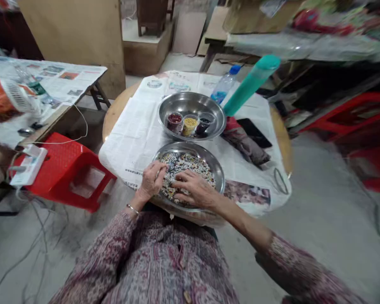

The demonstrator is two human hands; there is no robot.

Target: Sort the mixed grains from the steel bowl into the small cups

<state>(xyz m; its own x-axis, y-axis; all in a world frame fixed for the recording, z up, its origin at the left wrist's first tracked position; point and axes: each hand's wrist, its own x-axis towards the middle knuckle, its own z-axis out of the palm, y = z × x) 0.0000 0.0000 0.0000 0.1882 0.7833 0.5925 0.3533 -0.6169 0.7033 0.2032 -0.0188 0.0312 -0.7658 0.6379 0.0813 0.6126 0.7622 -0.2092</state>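
Picking through mixed beans in the near steel pan — left hand pinching, right hand spread flat (three sorting cups waiting behind).

Steel pan sits flat under my hands, filled with mixed beans, speckled black, white, yellow, spread in a shallow layer; my left hand and right hand rest on the near part.

We sit in what looks like a cluttered home workroom: bare concrete floor, newspaper-covered round worktop, red plastic stool, a power strip with loose cables, stacked boards behind.
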